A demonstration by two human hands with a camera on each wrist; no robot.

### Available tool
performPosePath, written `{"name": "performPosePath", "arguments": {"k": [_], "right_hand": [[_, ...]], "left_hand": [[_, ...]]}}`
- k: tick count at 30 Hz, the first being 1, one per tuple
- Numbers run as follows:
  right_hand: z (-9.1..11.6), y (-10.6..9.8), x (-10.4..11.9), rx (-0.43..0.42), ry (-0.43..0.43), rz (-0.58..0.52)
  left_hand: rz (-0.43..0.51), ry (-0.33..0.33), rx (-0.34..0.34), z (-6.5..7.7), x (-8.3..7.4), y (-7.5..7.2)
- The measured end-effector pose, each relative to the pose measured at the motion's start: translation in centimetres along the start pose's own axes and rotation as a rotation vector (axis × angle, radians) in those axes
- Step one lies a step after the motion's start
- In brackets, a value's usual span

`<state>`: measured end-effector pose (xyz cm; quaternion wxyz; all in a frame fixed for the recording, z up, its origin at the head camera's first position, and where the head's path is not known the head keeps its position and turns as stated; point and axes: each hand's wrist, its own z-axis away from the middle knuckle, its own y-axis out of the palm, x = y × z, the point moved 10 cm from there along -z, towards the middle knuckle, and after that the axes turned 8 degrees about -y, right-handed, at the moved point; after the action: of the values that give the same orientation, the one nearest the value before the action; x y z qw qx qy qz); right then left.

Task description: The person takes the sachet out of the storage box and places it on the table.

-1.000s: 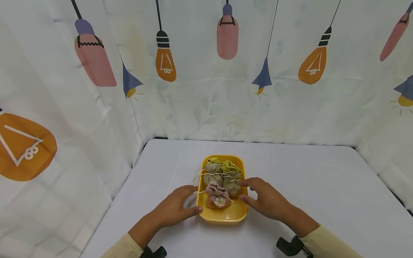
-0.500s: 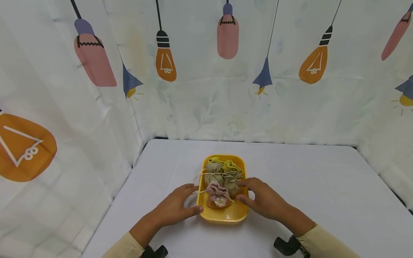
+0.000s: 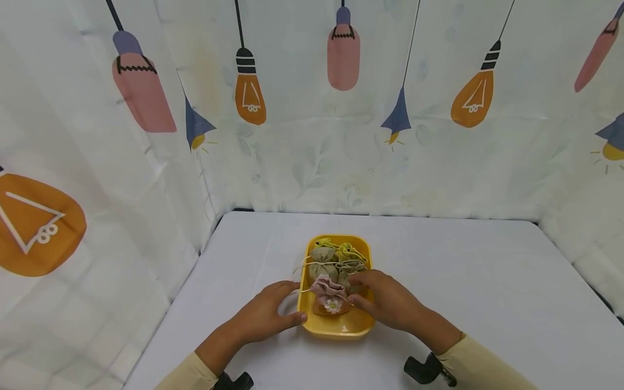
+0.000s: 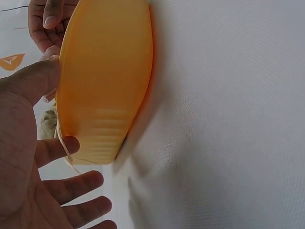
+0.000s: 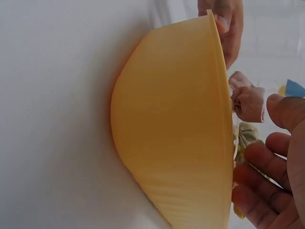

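Left hand's (image 3: 265, 316) relaxed grip braces the yellow tray (image 3: 343, 328), lengthwise away; right hand (image 3: 385, 302) spread over pouches (image 3: 331, 271).

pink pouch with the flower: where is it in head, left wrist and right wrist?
Head: pink pouch sits low centre, in the near half of the yellow tray.
Left wrist: not visible; tray wall hides it.
Right wrist: right of centre, past the tray rim.
Shared landmark: the yellow tray.

Both forearms reached forward in pale yellow sleeves, angled toward each other. The left hand (image 3: 267, 313) lay palm down, fingers spread and relaxed, thumb pointing inward. The right hand (image 3: 385, 304) was held palm down, fingers loosely bent, reaching inward.
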<state>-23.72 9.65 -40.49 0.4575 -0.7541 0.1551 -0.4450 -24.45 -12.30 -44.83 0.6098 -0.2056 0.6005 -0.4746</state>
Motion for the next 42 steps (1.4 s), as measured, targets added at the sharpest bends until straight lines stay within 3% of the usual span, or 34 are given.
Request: {"name": "performPosePath", "arguments": {"k": [31, 42], "right_hand": [[-1.8, 1.4, 0.9, -0.009, -0.015, 0.001], [-1.7, 0.5, 1.3, -0.054, -0.026, -0.06]], "left_hand": [[0.029, 0.0, 0.006, 0.2, 0.0, 0.0], [0.024, -0.004, -0.001, 0.3, 0.2, 0.1]]}}
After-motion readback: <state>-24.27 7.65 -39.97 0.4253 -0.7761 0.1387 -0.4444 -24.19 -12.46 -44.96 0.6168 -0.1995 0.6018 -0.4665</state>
